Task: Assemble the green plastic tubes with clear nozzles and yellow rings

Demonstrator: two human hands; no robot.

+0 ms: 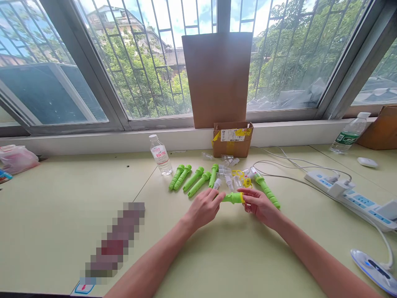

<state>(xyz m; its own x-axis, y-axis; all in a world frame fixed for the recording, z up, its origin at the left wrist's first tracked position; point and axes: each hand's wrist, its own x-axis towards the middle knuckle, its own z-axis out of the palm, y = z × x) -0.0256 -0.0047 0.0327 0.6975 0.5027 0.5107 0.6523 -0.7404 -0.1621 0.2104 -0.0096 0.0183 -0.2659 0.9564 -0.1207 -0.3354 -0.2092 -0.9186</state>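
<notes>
Both my hands meet over the middle of the table around one green tube (231, 198). My left hand (205, 207) has its fingers closed on the tube's left part. At its right end, my right hand (259, 205) pinches a yellow ring (242, 197). Several similar green tubes (192, 179) lie behind and to the left of my hands. Another green tube (267, 190), with a clear part on its far end, lies to the right, partly behind my right hand. Clear plastic pieces (228, 182) and yellow rings (247, 181) are scattered just beyond my hands.
A water bottle (160, 155) stands left of the tubes, and a small cardboard box (232, 142) behind the pieces. White cables and a power strip (353, 198) lie right. Another bottle (350, 133) stands far right; a pink bag (17, 159) sits far left.
</notes>
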